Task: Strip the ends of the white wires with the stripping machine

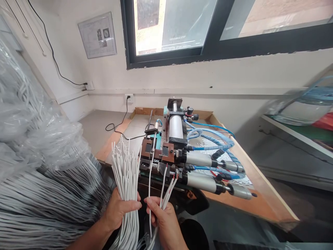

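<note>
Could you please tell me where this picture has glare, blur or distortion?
Head view: daylight washes out part of the window; head view, edges: the plastic wrap and clear container look stretched, soft; head view, lower centre: left hand and right hand appear fairly sharp.

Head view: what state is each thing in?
Left hand: closed around thick wire bundle
Right hand: pinching single wire, gripping other wires
Thick wire bundle: ends fanned upward
Single wire: tip at machine
Machine: running or not unclear
Wire heap: partly covered by plastic
Wall plugs: plugged in

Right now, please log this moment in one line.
left hand: gripping white cable bundle | right hand: holding several cables | machine: beyond both hands
</note>
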Demonstrator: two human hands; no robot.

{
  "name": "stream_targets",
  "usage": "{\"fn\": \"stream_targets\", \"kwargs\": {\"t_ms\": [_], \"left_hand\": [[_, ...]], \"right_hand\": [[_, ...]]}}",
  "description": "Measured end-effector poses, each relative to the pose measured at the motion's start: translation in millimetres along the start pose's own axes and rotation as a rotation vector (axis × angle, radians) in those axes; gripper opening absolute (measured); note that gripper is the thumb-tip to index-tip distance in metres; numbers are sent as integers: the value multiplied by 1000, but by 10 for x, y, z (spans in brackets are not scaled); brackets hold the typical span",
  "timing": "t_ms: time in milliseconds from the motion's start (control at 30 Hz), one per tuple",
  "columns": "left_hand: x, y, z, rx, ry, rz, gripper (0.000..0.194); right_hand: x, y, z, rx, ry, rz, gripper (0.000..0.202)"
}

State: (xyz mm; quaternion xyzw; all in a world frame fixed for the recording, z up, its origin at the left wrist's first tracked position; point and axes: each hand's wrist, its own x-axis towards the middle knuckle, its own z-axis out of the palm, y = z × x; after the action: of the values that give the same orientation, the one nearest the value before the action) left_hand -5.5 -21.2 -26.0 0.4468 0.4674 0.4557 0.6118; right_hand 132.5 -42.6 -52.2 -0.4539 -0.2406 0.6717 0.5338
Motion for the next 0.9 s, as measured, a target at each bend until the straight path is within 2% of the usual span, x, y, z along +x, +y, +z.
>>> {"fn": "stream_targets", "kwargs": {"t_ms": [200,333,400,533,633,733,833,900], "left_hand": [[0,41,33,-100,1,-39,21],[-5,57,51,-134,3,-20,17],[3,53,54,-152,30,-13,19],[49,44,60,-185,80,12,26],[94,32,62,-161,100,14,25],[126,28,72,-83,98,35,21],[139,58,107,-8,62,77,18],[142,95,134,18,48,110,19]], "right_hand": [[15,-45,26,18,21,43,35],[88,-9,-16,-78,-32,7,35],[155,86,-82,-228,-57,-55,37],[291,430,-306,-685,-64,-138,34],[356,578,-439,-796,-14,-125,21],[371,407,-386,-782,0,-220,29],[329,31,-151,-525,-190,-374,33],[286,-175,15,-363,-223,-447,23]]}}
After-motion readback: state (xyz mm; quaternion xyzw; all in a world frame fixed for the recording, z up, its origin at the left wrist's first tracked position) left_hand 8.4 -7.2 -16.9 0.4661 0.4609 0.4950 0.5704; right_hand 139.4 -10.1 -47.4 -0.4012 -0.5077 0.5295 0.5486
